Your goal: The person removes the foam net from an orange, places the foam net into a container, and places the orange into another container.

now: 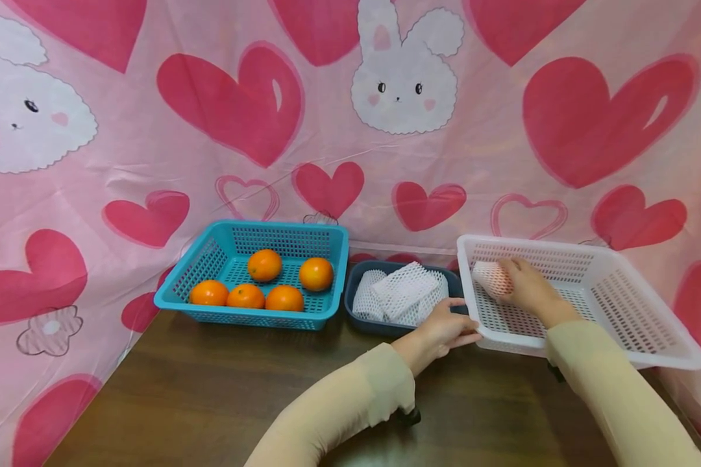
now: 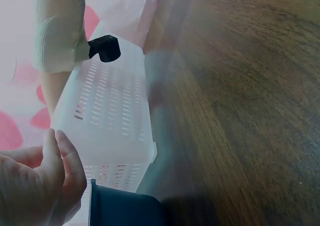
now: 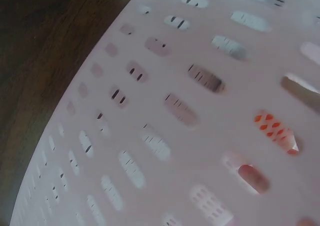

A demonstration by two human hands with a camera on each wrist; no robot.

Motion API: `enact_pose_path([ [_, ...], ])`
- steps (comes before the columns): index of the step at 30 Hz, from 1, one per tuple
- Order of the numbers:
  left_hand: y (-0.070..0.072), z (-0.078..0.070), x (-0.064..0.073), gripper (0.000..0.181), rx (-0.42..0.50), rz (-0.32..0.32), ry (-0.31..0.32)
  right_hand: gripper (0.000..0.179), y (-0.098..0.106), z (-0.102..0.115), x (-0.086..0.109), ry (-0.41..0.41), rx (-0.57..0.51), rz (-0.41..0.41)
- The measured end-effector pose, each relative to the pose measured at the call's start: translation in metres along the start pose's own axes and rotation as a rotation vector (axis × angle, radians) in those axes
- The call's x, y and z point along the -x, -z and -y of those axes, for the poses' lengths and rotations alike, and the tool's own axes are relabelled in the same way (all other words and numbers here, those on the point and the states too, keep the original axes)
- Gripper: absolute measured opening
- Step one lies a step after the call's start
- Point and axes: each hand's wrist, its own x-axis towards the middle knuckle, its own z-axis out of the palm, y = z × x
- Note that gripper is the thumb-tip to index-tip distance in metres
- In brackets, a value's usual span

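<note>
My right hand [image 1: 528,288] reaches into the white basket [image 1: 666,318] and grips an orange in a white foam net sleeve [image 1: 489,277] at its left end. Through the slots of the basket wall, the right wrist view shows part of the netted orange [image 3: 272,128]; the hand itself is mostly hidden there. My left hand [image 1: 444,327] is at the white basket's near left corner, fingertips right at the rim and fingers loosely bent. In the left wrist view, that hand [image 2: 45,181] shows nothing between its fingers. Beside it, a dark blue tray [image 1: 365,324] holds several white foam net sleeves [image 1: 405,288].
A blue basket [image 1: 172,292] with several bare oranges [image 1: 265,265] stands on the left of the brown wooden table [image 1: 210,402]. Behind everything hangs a pink cloth [image 1: 327,143] printed with hearts and rabbits. The dark tray sits between the two baskets.
</note>
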Motion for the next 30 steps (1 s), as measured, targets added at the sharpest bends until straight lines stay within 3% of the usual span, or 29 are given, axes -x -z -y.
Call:
enact_pose_path([
  [13,-0.001,0.0,0.0,0.052,0.013,0.008,-0.001,0.081,0.001,0.002,0.004,0.053,0.107,-0.049],
  [19,0.0,0.001,0.001,0.053,0.013,-0.004,0.023,0.083,0.001,0.005,0.01,0.035,0.093,-0.02],
  [26,0.0,-0.001,-0.001,0.053,0.026,0.008,0.009,0.082,0.004,0.008,0.017,0.046,0.099,-0.004],
  [30,-0.001,-0.001,0.0,0.053,0.03,0.006,0.019,0.086,0.005,0.01,0.018,0.01,0.076,0.04],
])
